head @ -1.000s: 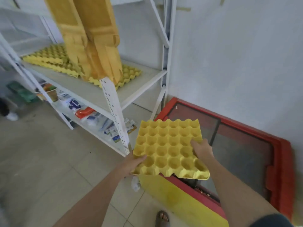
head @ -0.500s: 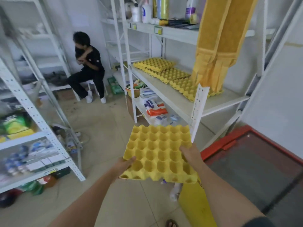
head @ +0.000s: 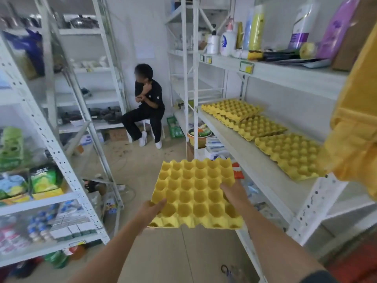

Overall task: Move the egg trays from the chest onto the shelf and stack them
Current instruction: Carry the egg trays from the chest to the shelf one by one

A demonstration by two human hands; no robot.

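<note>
Tray in hand: a yellow egg tray (head: 195, 193) was held level over the floor, at 6 o'clock in the view, just outside the shelf (head: 251, 158) and not yet on it.
Left hand: the left hand (head: 151, 209) gripped the tray's near-left edge, thumb on top in a cup, fingers under and hidden.
Right hand: the right hand (head: 234, 194) clasped the right side, palm and fingers lying flat over the cups, wrist straight.
Arms: both forearms reached forward and slightly up, elbows low, the tray squared between them.
Trays already placed: 3 trays (head: 263, 127) lay along the shelf at 2 o'clock, overlapping at their edges, not in 1 neat pile.
How it should handle: probably very light, thin moulded pulp, stiff enough to stay flat but easy to crush or tear at the rim; a grip on 2 opposite edges looked right.
Hazard: a yellow hanging cloth (head: 355, 127) at 3 o'clock crowded the nearest tray.
Bystander: a seated person (head: 148, 111) at 11 o'clock sat well apart.
</note>
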